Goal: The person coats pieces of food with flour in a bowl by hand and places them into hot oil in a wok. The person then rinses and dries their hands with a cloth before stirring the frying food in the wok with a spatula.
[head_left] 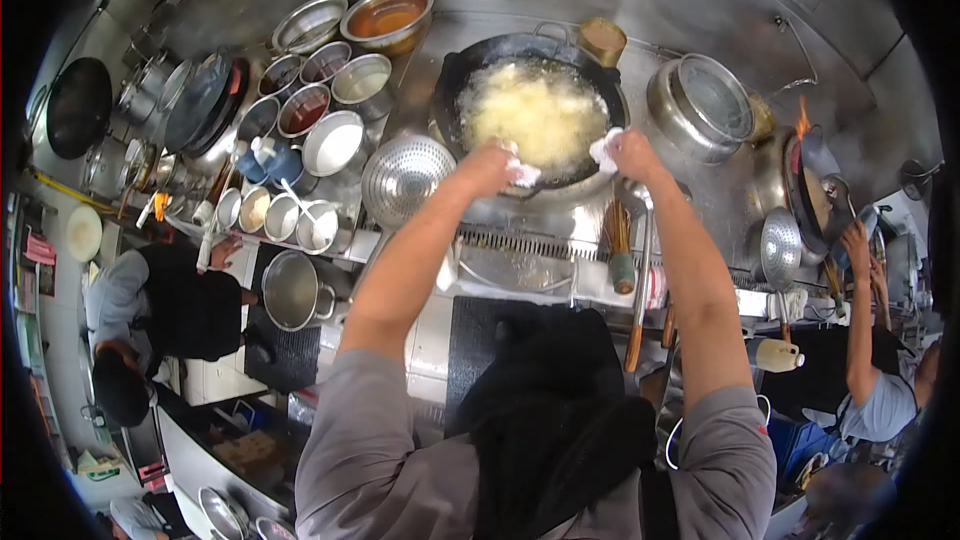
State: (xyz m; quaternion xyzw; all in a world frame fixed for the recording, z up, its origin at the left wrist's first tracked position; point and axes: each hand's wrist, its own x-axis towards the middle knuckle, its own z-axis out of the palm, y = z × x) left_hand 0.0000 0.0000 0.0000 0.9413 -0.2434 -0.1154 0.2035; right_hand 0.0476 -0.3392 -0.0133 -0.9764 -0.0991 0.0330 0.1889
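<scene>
A large dark wok [455, 80] stands on the range, full of bubbling oil with pale yellow food [535, 112] in it. On the wok's near left rim, my left hand [487, 168] is closed on a white cloth [522, 174]. My right hand [634, 154] is closed on another white cloth [605, 152] at the near right rim. Left of the wok lies a round perforated strainer [408, 180]. Below my right hand are a bamboo brush [620, 250] and a wooden-handled ladle [637, 330].
Sauce bowls and metal pots [303, 110] crowd the left counter. Nested steel pots [700, 105] stand right of the wok. A flame [803, 118] rises at another wok on the far right, beside a co-worker [880, 400]. Another person [170, 305] bends at the left.
</scene>
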